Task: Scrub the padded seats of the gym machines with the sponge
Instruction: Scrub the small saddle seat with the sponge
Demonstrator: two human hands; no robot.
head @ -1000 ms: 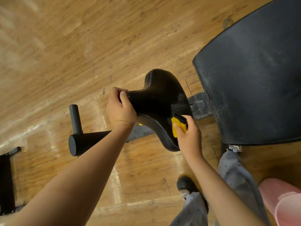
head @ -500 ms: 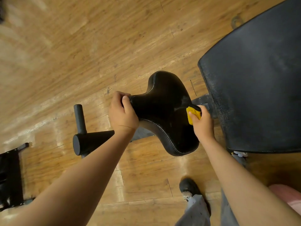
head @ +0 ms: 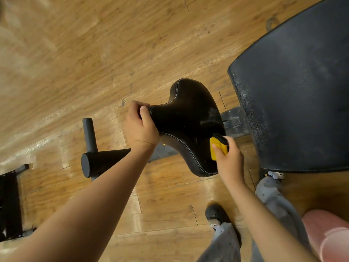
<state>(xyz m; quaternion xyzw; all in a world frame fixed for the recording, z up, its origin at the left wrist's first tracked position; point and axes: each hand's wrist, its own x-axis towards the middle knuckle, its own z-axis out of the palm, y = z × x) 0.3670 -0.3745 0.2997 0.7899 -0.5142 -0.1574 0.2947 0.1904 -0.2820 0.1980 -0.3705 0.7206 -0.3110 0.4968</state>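
Observation:
A black padded saddle seat [head: 187, 121] with white stitching stands in the middle of the head view. My left hand [head: 138, 127] grips its narrow nose on the left. My right hand [head: 229, 161] holds a yellow sponge [head: 217, 148] with a dark scouring side and presses it against the seat's wide rear edge on the right. A faint pale smear shows on the seat's surface just above the sponge.
A large black padded backrest [head: 294, 95] fills the right side, joined to the seat by a dark metal bracket [head: 232, 121]. A black roller pad and bar [head: 94, 157] stick out at lower left. Black equipment [head: 9, 201] sits at the left edge. My shoe [head: 215, 214] stands on the wooden floor [head: 94, 53].
My right hand slid the sponge up toward the bracket side of the seat's rear, then back down toward the near edge. My left hand kept its grip on the nose.

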